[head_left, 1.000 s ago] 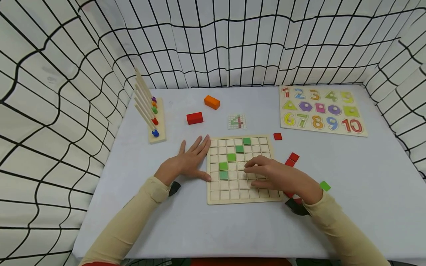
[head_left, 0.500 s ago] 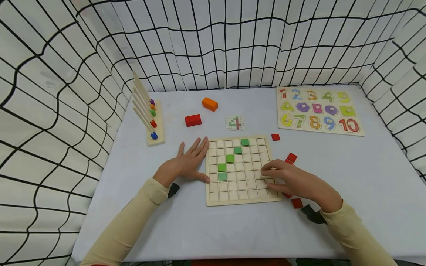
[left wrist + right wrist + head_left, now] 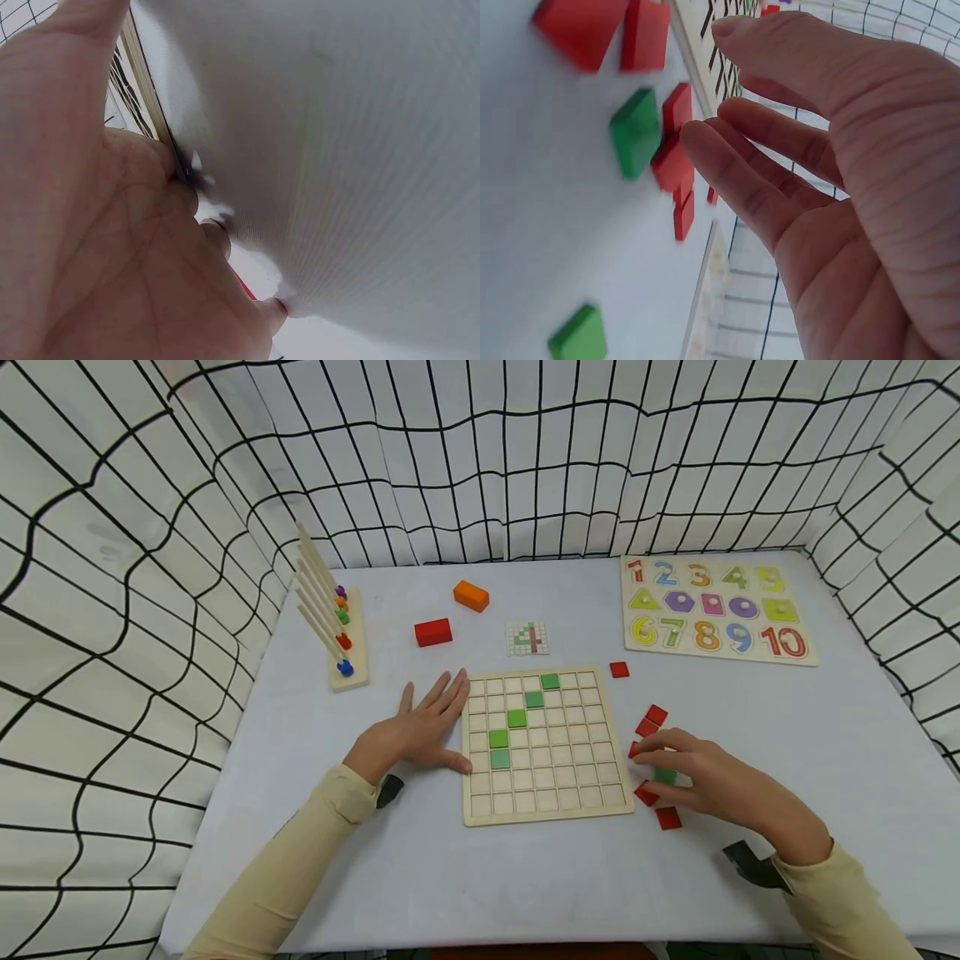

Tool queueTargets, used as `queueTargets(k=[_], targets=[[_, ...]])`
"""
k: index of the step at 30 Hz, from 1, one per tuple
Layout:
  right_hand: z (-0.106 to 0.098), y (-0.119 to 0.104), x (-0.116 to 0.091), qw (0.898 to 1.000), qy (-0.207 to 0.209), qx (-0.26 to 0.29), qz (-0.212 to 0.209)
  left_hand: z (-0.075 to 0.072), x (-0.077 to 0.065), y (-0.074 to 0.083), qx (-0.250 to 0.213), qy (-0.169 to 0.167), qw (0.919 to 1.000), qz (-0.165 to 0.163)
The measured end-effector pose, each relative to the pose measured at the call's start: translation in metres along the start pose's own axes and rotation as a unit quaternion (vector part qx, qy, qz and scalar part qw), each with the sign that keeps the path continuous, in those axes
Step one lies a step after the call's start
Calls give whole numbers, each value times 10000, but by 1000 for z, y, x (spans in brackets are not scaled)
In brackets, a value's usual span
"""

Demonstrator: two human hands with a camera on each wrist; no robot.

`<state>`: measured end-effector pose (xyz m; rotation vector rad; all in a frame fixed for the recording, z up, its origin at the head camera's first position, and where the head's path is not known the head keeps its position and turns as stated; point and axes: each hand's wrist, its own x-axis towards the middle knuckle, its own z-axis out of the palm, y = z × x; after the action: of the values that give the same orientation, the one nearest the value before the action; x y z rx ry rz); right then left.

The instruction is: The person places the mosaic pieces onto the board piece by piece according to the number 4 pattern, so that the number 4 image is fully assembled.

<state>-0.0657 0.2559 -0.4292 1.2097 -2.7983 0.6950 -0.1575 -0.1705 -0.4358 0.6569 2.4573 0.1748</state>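
A wooden grid board lies on the white table with several green tiles set in its cells in a slanting line. My left hand rests flat on the table, fingers spread, its fingertips and thumb at the board's left edge. To the right of the board, my right hand hovers with loosely bent fingers over loose red tiles and a dark green tile. Nothing shows between its fingers in the right wrist view. A light green tile lies apart there; in the head view the hand hides it.
Beyond the board lie a small pattern card, a red block and an orange block. A peg stand with coloured beads is at left. A number puzzle lies back right. Black netting over white walls surrounds the table.
My right hand has moved right, off the board and over the loose tiles. The dark green tile now shows beneath it. The left hand stays at the board's edge.
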Motion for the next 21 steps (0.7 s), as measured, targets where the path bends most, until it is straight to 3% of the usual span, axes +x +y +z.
queueTargets(k=[8,16,21], targets=[[-12,12,-23,9990,157,-203,373,2,3,-3,80,61,9999,-6],[-16,22,-44,9868,-364,-350,1536,1,2,-2,-12,-35,10000,16],[-11,29,-56,9814,-338,-481,1830,1,1,-1,3,-35,10000,-28]])
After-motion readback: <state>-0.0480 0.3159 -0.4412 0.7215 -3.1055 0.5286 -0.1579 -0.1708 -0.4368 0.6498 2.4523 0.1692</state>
